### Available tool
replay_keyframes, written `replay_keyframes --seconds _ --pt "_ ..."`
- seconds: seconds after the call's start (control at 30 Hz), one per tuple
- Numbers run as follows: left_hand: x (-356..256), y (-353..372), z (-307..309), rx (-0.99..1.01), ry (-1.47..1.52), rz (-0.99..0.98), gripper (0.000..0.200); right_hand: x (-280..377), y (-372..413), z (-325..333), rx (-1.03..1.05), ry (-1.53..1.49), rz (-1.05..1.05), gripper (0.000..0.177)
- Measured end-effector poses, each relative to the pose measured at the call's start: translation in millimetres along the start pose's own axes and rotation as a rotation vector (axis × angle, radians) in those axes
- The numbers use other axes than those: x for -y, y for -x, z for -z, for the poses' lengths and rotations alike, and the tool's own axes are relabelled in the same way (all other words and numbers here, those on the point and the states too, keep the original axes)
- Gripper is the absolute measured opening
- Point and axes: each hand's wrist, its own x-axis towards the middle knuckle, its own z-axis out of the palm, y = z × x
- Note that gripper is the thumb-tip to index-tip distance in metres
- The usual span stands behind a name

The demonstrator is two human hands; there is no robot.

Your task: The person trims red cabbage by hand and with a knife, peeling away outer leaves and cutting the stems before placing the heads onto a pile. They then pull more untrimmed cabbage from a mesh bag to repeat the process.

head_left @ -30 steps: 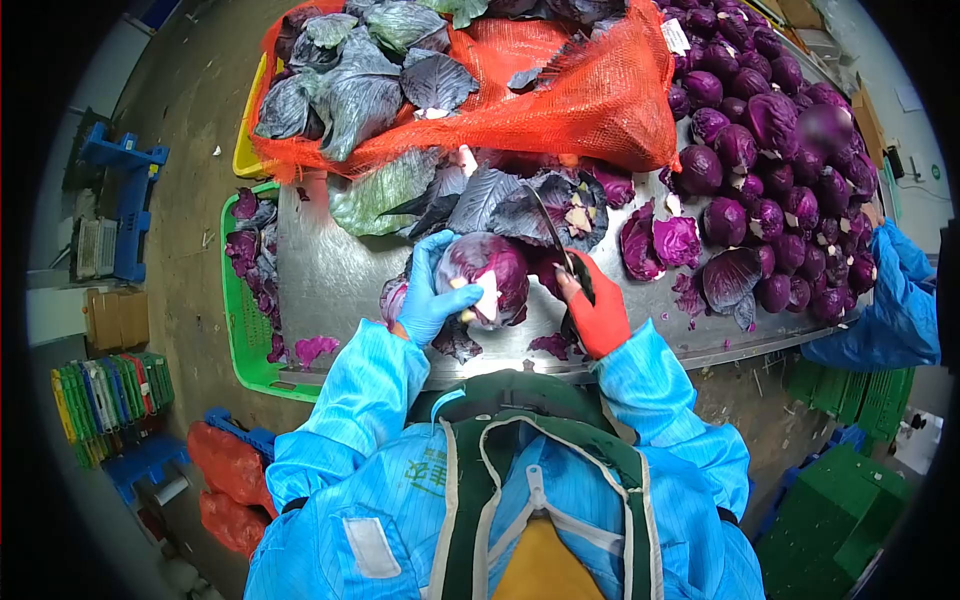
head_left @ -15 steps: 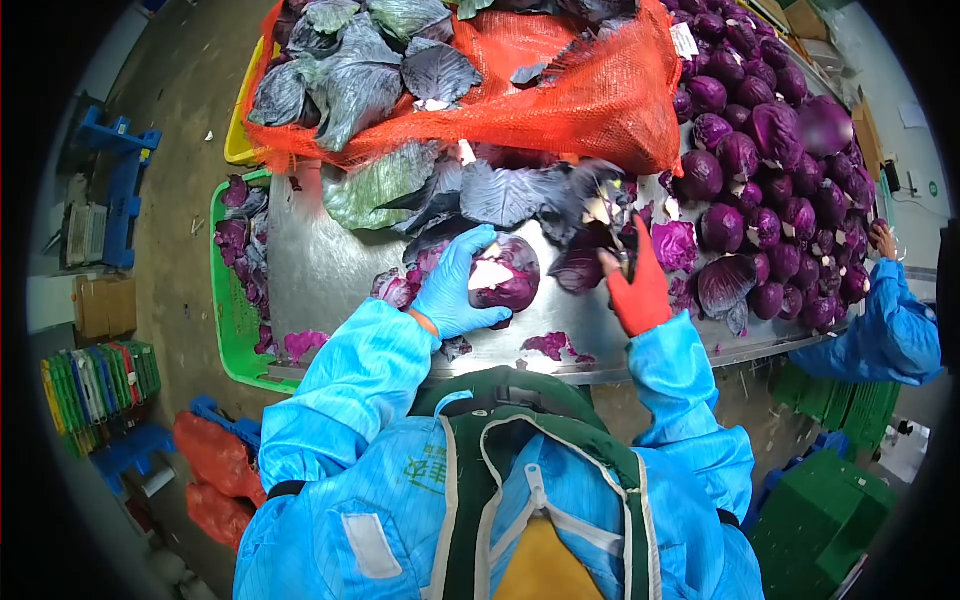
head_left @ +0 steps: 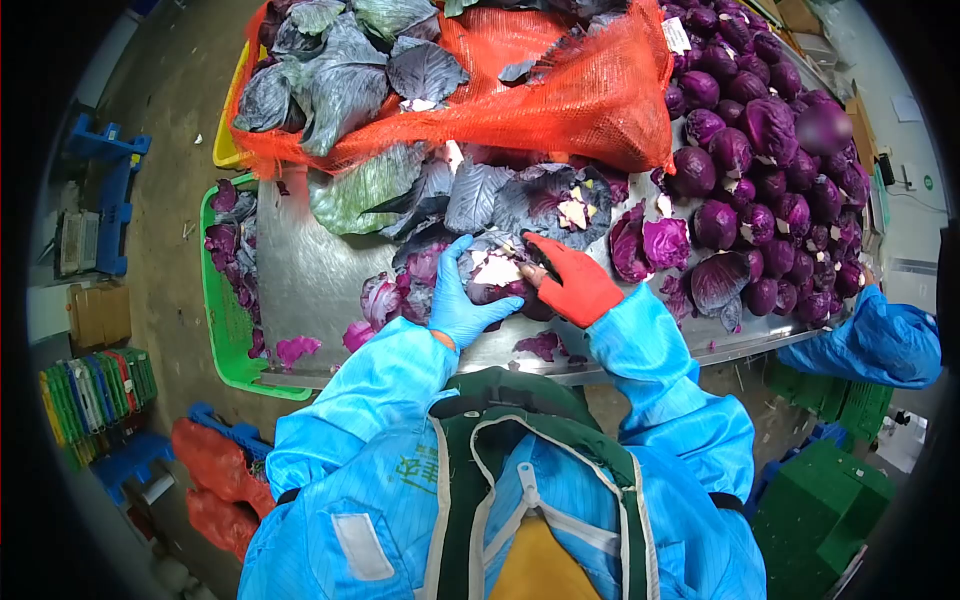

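A red cabbage (head_left: 492,291) with a pale cut stem end facing up lies on the metal table in front of me. My left hand (head_left: 462,305), in a blue glove, grips its left side with the thumb along the near edge. My right hand (head_left: 572,282), in a red-orange glove, is at the cabbage's right side, fingers curled against it. Something small and dark shows at its fingertips, too hidden to name. Loose purple leaves (head_left: 383,298) touch the left side of the work spot. Dark outer leaves (head_left: 560,208) with pale stem pieces lie just beyond.
A red mesh bag (head_left: 560,110) of outer leaves lies across the far side. Many red cabbages (head_left: 733,152) are heaped at right, near a co-worker's blue sleeve (head_left: 868,340). A green crate (head_left: 215,320) of trimmings stands left of the metal table (head_left: 300,240).
My right hand has moved left from the dark leaves to the cabbage. The leaf it was at now lies beyond the cabbage. My left hand still holds the cabbage, which appears turned.
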Motion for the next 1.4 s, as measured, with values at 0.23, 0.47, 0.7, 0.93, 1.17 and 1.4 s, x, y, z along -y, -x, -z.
replay_keyframes --seconds 0.23,0.47,0.7,0.93,1.17,1.4 --pt "-4 -7 2 0.05 -0.215 -0.109 0.1 -7 -15 3 0.081 0.006 -0.009 0.058" --pt "-7 -27 4 0.093 -0.206 -0.095 0.096 -44 -50 -4 -0.172 -0.157 -0.097 0.044" --pt "4 -18 26 0.217 -0.174 -0.187 0.093 -61 -31 -10 -0.333 -0.372 -0.186 0.043" --pt "-14 11 11 -0.045 -0.148 -0.035 0.101 6 28 -10 -0.287 -0.324 -0.196 0.039" --pt "-14 2 9 -0.117 -0.228 -0.013 0.098 -94 26 -37 -0.481 -0.603 -0.359 0.04" --pt "-27 -5 -3 0.016 -0.494 -0.118 0.102 17 14 -18 -0.288 -0.139 -0.191 0.074"
